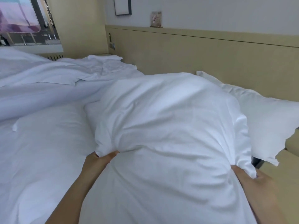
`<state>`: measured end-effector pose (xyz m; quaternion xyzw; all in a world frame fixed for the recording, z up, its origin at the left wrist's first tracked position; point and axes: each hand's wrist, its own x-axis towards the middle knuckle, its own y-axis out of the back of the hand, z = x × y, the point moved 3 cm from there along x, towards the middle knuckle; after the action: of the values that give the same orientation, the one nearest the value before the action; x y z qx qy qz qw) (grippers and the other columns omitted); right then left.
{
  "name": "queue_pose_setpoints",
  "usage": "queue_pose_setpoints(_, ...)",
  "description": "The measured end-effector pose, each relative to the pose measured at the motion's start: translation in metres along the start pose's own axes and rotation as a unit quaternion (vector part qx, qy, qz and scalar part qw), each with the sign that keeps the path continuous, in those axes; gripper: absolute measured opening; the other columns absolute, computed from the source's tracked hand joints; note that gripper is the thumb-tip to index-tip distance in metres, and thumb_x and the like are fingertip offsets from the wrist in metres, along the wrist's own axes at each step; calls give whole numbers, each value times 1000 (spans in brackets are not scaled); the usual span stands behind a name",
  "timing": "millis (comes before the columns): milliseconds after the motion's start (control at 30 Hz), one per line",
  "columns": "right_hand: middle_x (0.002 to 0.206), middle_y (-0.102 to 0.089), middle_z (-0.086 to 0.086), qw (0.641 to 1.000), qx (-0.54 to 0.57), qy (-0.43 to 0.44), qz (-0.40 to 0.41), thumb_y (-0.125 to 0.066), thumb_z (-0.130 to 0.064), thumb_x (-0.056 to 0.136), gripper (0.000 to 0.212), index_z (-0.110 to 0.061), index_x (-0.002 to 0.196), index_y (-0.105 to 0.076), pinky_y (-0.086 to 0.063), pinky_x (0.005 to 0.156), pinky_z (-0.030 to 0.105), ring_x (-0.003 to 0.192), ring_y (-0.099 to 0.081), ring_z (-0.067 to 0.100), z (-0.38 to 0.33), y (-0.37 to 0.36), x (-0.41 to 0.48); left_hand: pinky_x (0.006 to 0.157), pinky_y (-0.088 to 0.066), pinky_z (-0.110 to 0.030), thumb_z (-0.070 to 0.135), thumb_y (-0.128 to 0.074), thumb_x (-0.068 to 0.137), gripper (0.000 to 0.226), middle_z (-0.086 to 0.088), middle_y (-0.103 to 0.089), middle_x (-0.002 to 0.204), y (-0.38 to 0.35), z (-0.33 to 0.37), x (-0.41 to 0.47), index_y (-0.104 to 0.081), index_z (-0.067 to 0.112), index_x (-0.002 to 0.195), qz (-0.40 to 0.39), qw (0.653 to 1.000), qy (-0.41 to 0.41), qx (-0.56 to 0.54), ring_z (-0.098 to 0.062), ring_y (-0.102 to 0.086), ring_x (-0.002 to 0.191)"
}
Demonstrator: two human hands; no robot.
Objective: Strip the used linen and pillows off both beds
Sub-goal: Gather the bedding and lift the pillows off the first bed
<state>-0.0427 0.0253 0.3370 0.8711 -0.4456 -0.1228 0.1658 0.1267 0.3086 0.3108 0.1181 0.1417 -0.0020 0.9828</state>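
Observation:
A large white pillow (169,123) fills the middle of the head view, lifted off the bed in front of me. My left hand (98,160) pinches its lower left edge. My right hand (249,177) grips its lower right side, partly hidden by folds of the pillowcase. A second white pillow (262,117) leans against the headboard at the right. A rumpled white duvet (53,88) lies heaped across the bed at the left, over the white sheet (40,156).
A beige wooden headboard panel (194,52) runs along the wall, with a small framed card (156,19) on its ledge. A window (24,21) is at the far left. A beige bedside surface (288,165) shows at the right edge.

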Motion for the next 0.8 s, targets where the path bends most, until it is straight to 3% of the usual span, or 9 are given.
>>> queue_pose_setpoints(233,59,-25,6,999,10,2,34,-63,-17,83,39,-10,61,-31,-18,52,30,56,-22,21,-32,-12,150,47,-34,-13,16,-61,86,27,19,-49,31,-84,72,97,-47,21,64,-11,999,-34,-18,-8,-45,62)
queue_pose_setpoints(300,58,-24,6,999,-10,28,26,-61,-18,84,43,-11,58,-27,-19,53,30,56,-22,20,-38,-20,207,52,-34,-14,16,-58,89,20,5,-63,64,-107,84,129,-51,18,70,-1,999,-43,-33,-19,-49,83)
queue_pose_setpoints(367,59,-38,8,997,-65,46,-15,-61,-23,85,38,-13,57,-37,-27,58,32,56,-33,24,-42,-37,267,78,-34,-19,19,-53,92,22,-13,-58,116,-128,89,157,-58,5,107,32,999,-24,-8,-24,-48,111)
queue_pose_setpoints(433,91,-60,13,986,-147,38,-63,-61,-27,85,18,-11,93,-57,-40,76,36,82,-54,32,-36,-62,321,93,-36,-32,21,-48,94,45,-18,-45,138,-155,84,177,-40,2,135,41,999,-3,-15,-31,-43,125)
queue_pose_setpoints(500,135,-48,13,971,-199,24,-134,-63,-30,85,62,-14,138,-35,-34,103,44,122,-47,34,-13,-90,369,88,-42,-41,23,-47,95,51,-14,-42,139,-190,69,191,-31,7,140,61,998,10,0,-33,-47,121)
queue_pose_setpoints(600,156,-12,4,904,-318,45,-281,-55,-48,86,80,-26,148,-8,-16,115,47,143,-16,25,27,-136,398,110,-23,-38,60,-41,87,81,-5,-17,154,-264,39,192,-10,17,148,35,983,2,183,-23,-23,140)
queue_pose_setpoints(667,157,4,-2,846,-399,78,-346,-42,-57,89,77,-32,147,1,-8,115,49,145,0,19,48,-155,398,116,0,-37,96,6,44,125,1,4,157,-314,21,185,4,25,148,-17,930,-38,366,-17,2,145)
queue_pose_setpoints(733,157,11,-2,831,-410,100,-363,-36,-60,89,75,-34,147,4,-4,115,50,145,7,18,51,-164,406,115,7,-41,90,22,21,141,0,11,157,-338,14,192,7,30,147,1,888,-46,457,-15,10,145)
queue_pose_setpoints(800,156,13,-1,815,-412,113,-391,-38,-61,88,77,-34,147,5,0,115,51,145,10,19,53,-166,415,115,5,-42,79,12,31,124,0,12,157,-339,13,201,8,32,146,41,872,-40,486,-14,10,145)
